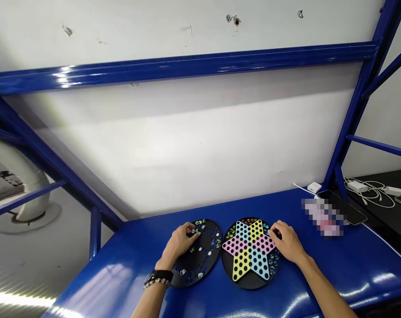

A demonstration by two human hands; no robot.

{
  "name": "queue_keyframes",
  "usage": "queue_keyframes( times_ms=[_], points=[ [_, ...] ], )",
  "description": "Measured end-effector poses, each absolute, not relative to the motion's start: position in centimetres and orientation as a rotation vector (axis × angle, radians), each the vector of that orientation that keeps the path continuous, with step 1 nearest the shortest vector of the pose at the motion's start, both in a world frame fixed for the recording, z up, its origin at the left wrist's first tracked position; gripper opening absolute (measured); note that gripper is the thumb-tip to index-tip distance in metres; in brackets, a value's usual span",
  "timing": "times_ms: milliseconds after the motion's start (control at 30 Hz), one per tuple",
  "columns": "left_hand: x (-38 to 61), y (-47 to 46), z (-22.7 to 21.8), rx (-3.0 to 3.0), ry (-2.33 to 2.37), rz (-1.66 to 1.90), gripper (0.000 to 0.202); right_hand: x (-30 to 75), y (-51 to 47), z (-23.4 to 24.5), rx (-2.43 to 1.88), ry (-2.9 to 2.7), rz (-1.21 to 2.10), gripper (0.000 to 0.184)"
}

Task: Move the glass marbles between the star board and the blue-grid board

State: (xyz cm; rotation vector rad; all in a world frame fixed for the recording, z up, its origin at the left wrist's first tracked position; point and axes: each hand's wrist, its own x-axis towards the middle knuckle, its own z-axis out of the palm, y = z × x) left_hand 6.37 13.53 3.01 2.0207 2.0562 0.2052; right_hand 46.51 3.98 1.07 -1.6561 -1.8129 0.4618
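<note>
A Chinese checkers board (250,282), round and black with a pink, yellow and blue star full of holes, lies flat on the blue table. Colored marbles (272,260) sit in pockets around its rim. At its upper right edge is my right hand (286,240), its thumb and fingers closed together; what they hold, if anything, is hidden. Left of the board, nearly touching it, lies a round black tray (200,243) with holes and loose glass marbles (200,275). Over its upper left part, my left hand (178,243) has curled fingers with the thumb close to them, among marbles.
The blue table (134,256) ends against a white wall (200,145) behind a blue metal frame (187,68). At the right lie a phone (348,210), a blurred pink item (324,218), a white charger (314,187) and cables (381,192).
</note>
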Motion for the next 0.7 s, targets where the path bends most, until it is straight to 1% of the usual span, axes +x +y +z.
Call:
queue_keyframes(
  times_ms=[133,367,533,700],
  points=[
    [7.8,13.5,2.9,2.134,1.955,0.208,0.044,46.5,4.0,0.9,-1.667,-1.816,0.445,0.029],
    [11.2,13.4,3.5,2.215,1.942,0.218,0.043,46.6,4.1,0.8,-1.643,-1.814,0.453,0.031],
    [13.1,13.6,3.7,2.264,1.9,0.208,0.032,46.7,4.1,0.8,-1.643,-1.803,0.492,0.031],
    [13.5,13.2,3.7,2.319,1.888,0.181,0.026,46.7,4.1,0.6,-1.648,-1.814,0.489,0.029]
  ],
)
